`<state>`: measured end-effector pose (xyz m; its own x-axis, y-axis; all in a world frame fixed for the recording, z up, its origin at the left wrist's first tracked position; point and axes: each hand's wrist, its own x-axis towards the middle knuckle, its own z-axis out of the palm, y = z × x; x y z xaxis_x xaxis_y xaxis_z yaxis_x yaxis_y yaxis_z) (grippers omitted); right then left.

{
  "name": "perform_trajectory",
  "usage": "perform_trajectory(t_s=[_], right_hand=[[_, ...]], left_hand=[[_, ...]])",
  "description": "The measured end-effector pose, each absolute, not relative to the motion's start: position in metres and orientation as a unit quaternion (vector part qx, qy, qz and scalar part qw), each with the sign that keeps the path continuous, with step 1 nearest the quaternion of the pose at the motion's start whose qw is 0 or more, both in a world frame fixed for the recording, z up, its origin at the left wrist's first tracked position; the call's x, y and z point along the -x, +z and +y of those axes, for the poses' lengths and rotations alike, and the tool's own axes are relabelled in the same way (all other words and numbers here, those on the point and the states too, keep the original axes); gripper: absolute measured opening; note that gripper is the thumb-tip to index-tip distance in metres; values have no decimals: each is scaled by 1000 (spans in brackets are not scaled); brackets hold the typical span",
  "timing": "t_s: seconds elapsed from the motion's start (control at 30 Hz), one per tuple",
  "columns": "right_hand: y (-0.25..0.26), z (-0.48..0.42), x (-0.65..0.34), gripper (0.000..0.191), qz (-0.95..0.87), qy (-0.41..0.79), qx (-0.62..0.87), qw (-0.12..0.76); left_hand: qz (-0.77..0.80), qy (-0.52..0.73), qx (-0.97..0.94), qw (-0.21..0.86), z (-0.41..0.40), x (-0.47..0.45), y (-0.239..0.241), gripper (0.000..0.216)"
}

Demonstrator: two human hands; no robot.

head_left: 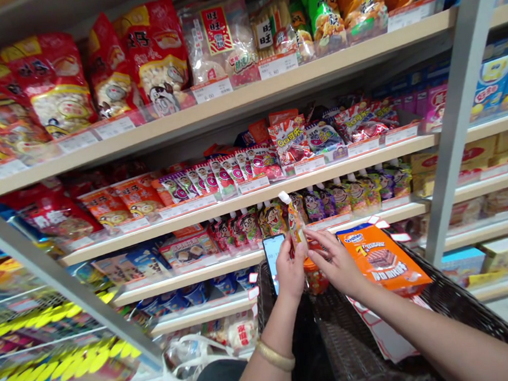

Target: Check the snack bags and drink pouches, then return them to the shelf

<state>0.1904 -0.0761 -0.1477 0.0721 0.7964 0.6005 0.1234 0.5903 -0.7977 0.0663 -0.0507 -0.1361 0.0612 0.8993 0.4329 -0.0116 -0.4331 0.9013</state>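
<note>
My left hand (291, 270) is closed around the lower part of a small spouted drink pouch (295, 215) with a white cap, held upright and seen almost edge-on. From the other side comes my right hand (338, 263), its fingers stretched out and apart, the fingertips at the pouch's right edge. A lit phone (277, 262) stands just behind my left hand, showing a timer-like display. Below the hands is a dark wicker basket (345, 339). In it lie an orange Ovaltine bag (384, 259) and a red-orange container (316, 279), partly hidden by my hands.
Shelves ahead hold red snack bags (157, 56), candy packets (226, 172) and a row of similar spouted pouches (339, 198). A grey post (464, 107) stands at the right. A black device (310, 345) lies on the basket, and a white bag (176, 375) sits lower left.
</note>
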Motion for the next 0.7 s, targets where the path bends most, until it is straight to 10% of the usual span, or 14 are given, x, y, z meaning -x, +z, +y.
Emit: perform_trajectory(t_s=[0.7], right_hand=[[-145, -92, -182, 48, -751, -8, 370, 547]], left_hand=[[349, 655, -410, 530, -41, -68, -142, 50]])
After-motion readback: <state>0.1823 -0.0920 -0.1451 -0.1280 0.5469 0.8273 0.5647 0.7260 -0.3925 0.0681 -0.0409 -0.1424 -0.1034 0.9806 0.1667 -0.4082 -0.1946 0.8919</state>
